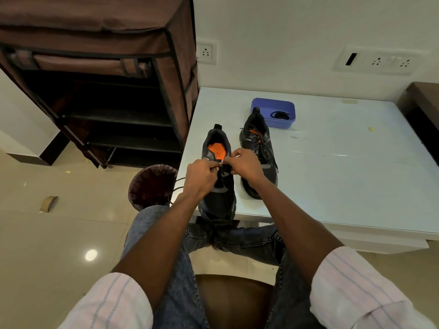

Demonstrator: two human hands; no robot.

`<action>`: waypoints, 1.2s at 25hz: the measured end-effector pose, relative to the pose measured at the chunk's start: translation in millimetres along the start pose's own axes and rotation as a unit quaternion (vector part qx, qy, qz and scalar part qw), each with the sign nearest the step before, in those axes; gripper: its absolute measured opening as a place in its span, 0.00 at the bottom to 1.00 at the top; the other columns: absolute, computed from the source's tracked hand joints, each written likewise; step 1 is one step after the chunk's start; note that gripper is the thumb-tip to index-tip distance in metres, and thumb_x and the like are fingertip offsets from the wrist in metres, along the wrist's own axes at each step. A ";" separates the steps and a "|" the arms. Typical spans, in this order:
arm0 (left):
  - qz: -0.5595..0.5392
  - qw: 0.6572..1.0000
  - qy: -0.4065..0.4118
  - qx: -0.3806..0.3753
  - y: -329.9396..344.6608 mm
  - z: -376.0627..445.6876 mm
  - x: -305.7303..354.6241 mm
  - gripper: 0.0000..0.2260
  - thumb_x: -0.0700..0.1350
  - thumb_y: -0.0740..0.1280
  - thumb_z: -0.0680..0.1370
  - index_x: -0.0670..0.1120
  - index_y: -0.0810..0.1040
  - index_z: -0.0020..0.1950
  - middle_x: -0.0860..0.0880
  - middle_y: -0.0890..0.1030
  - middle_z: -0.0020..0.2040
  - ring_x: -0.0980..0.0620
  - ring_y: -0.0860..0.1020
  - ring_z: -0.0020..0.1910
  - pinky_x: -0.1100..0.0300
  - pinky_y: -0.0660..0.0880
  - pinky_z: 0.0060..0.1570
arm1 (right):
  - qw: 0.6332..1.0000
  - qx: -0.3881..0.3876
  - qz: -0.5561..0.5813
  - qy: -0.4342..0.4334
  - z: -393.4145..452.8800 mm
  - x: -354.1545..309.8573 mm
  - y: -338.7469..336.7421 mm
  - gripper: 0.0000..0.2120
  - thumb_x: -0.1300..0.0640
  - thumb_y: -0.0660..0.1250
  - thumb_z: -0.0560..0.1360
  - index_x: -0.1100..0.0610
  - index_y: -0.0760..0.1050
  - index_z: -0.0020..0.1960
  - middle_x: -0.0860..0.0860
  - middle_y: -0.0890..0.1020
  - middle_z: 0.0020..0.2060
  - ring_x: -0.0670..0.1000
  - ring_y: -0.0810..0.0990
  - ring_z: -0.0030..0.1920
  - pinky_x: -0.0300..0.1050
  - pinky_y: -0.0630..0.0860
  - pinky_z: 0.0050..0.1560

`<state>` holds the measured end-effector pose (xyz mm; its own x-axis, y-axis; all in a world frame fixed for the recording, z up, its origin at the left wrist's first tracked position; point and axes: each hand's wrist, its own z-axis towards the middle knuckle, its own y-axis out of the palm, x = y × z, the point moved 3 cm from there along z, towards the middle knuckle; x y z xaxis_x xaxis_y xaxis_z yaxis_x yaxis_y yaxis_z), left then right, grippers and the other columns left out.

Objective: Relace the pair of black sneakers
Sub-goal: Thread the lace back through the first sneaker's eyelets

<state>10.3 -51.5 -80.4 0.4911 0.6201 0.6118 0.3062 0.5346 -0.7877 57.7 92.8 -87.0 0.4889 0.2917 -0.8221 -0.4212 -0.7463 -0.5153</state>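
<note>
Sneakers (pixel 237 162): two | tub (pixel 273 112): one | left hand (pixel 200 178), right hand (pixel 245 163): both pinching lace (pixel 174 188)

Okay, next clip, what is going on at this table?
A seated person is lacing the nearer black sneaker with the orange insole at the white table's edge. The left hand and right hand pinch its black lace over the eyelets. The second black sneaker looks laced already, beside a blue plastic tub.

Dim, sharp, wide-angle warp at edges
</note>
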 end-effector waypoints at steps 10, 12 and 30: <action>-0.061 0.997 -0.043 0.005 5.6 9.9 -8.1 0.07 0.39 0.71 0.77 0.43 0.86 0.55 0.43 0.75 0.53 0.51 0.74 0.52 0.61 0.73 0.52 | 0.996 -0.007 0.092 0.015 -3.7 12.0 -4.7 0.15 0.55 0.74 0.72 0.67 0.78 0.48 0.61 0.84 0.43 0.50 0.82 0.35 0.50 0.83 0.47; -0.046 0.998 -0.045 0.001 9.0 9.9 -8.8 0.07 0.41 0.71 0.77 0.45 0.86 0.54 0.44 0.74 0.54 0.48 0.73 0.55 0.56 0.75 0.55 | 0.995 0.003 0.097 0.007 -5.8 11.5 -3.5 0.14 0.55 0.73 0.72 0.67 0.78 0.46 0.60 0.84 0.42 0.49 0.82 0.35 0.47 0.83 0.44; -0.230 0.943 -0.235 -0.050 17.8 13.3 -7.2 0.04 0.42 0.69 0.77 0.45 0.81 0.51 0.44 0.75 0.58 0.47 0.68 0.61 0.54 0.70 0.53 | 0.992 0.000 0.121 -0.034 -31.2 32.2 6.5 0.01 0.58 0.72 0.74 0.54 0.81 0.46 0.49 0.85 0.43 0.48 0.82 0.47 0.46 0.79 0.53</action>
<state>1.4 -38.8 -97.9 -0.1213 0.5346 0.8363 0.4858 0.7668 -0.4197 94.5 78.7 -109.3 0.3197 0.1437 -0.9366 -0.5206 -0.7992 -0.3003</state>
